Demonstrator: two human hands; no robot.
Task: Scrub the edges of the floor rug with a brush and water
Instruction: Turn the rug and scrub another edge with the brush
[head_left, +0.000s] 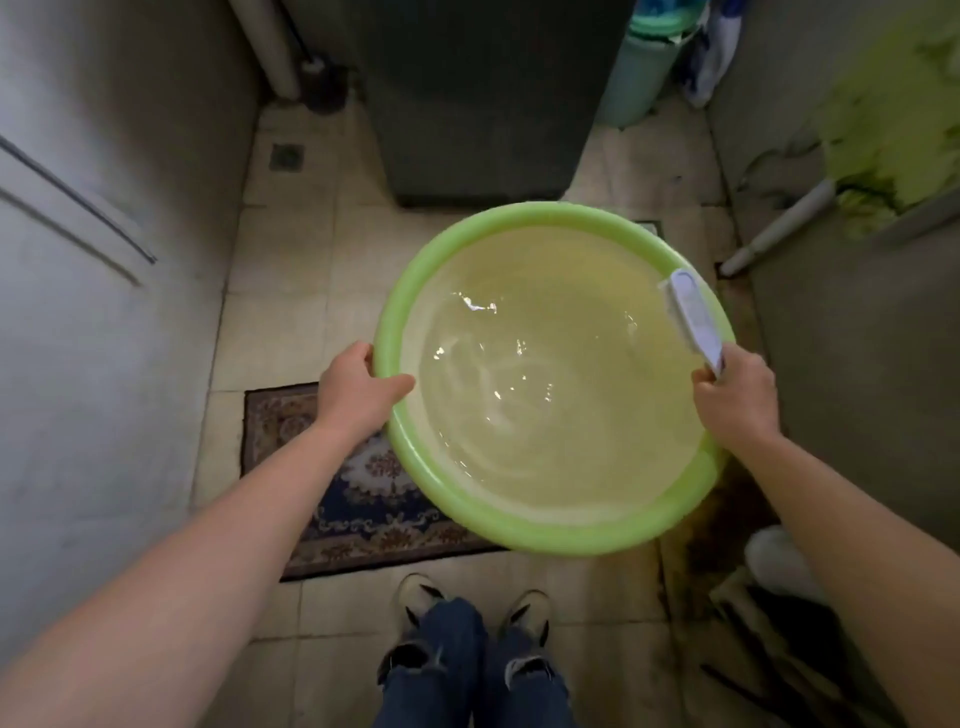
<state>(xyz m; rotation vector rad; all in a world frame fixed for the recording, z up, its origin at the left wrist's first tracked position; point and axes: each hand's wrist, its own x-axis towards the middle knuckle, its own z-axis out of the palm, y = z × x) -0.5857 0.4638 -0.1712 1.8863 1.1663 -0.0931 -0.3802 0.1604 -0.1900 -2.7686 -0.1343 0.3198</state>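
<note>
Nearest, two legs in torn blue jeans (470, 675) ended in pale shoes (422, 597) standing on beige floor tiles (332, 618). Just ahead of the toes lay the rug (363, 499), flat on the floor: a dark blue field with pale floral scrolls inside a reddish-brown patterned border. Its near edge and its left edge showed in full, the left one kept off the grey wall (104, 291) by a strip of bare tile; its right part was hidden under a round green basin (519, 538) held above it. The basin carried clear water (545, 384) with bright glints on it. The left grip (358, 389) was wrapped round the basin's left rim, thumb lying over the top. The right grip (737, 397) was closed round the handle of a white brush (693, 317) at the right rim, the brush head lying along the inside of that rim. Dark stains marked the floor to the right of the rug. Beyond the basin open tile ran on to a small floor drain (287, 156), narrowed by a tall grey cabinet (478, 104) in the middle and a white pipe (779, 228) leaning at the right wall.
</note>
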